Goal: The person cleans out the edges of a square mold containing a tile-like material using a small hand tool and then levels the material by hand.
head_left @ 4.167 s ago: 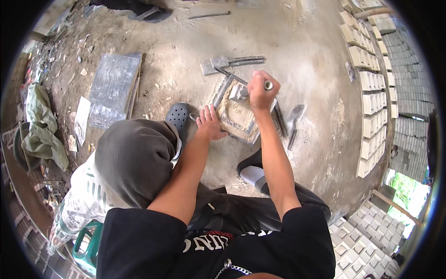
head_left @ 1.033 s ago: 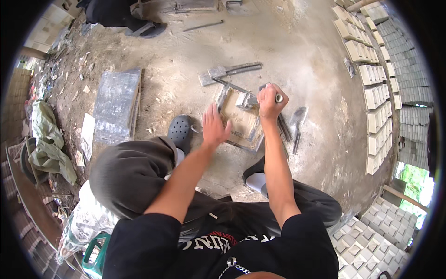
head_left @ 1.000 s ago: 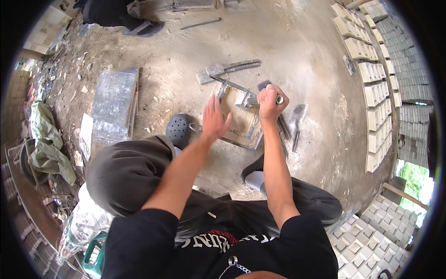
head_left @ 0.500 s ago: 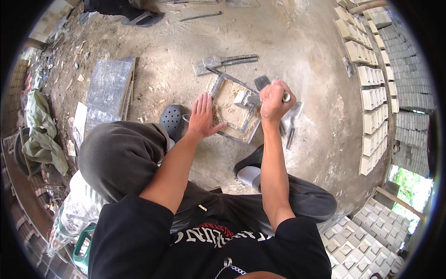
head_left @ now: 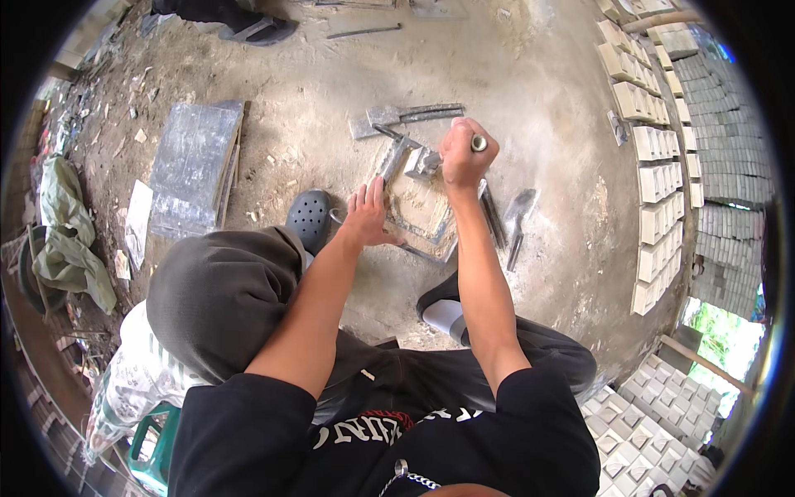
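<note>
On the floor in front of me lies a rectangular metal mould frame (head_left: 391, 168) packed with pale sandy mix (head_left: 412, 199). My left hand (head_left: 365, 219) rests on its near left edge, fingers stretched out and thumb spread along the near side. Above the frame's far right part, my right hand (head_left: 467, 157) is wrapped around the handle of a hammer (head_left: 421, 163). The hammer has a grey, blocky head, and the round handle end points up toward me. Its head is over the far part of the mix; whether it touches cannot be seen.
Flat metal tools (head_left: 406, 115) lie beyond the frame, and a trowel (head_left: 519, 214) lies right of it. Dark boards (head_left: 197, 166) are stacked at left. Rows of pale moulded blocks (head_left: 658, 182) line the right side. My clog (head_left: 309, 220) stands just left of the frame.
My right hand and the hammer have moved farther away and slightly left over the frame. My left hand has stayed at the frame's near left edge.
</note>
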Available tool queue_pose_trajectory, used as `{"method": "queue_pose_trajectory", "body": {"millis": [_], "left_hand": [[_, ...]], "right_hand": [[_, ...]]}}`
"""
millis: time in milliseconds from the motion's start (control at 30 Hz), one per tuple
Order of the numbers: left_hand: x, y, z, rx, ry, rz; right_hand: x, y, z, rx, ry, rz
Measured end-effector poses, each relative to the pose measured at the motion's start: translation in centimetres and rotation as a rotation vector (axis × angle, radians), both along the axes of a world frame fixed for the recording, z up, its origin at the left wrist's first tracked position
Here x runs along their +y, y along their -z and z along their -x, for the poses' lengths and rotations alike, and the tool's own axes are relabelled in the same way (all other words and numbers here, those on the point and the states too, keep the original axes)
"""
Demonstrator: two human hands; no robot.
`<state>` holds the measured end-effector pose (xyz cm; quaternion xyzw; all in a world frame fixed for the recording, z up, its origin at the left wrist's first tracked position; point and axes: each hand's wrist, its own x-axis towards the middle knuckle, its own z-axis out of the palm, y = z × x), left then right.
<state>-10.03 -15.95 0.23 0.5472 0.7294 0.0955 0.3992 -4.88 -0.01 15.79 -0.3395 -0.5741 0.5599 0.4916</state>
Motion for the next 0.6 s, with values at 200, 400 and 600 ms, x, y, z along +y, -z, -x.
{"method": "queue_pose_trajectory", "body": {"millis": [200,400,600], "left_hand": [[1.4,0.3,0.3,-0.030,0.047,0.072],[1.4,1.3,0.9,-0.019,0.059,0.113],[2.1,0.1,0.2,-0.059,0.084,0.192]], "right_hand": [[0.7,2.5,0.1,-0.034,0.041,-0.019],[-0.4,-1.0,0.1,0.040,-0.003,0.009],[0.9,3.4,-0.1,-0.062,0.026,-0.044]]}}
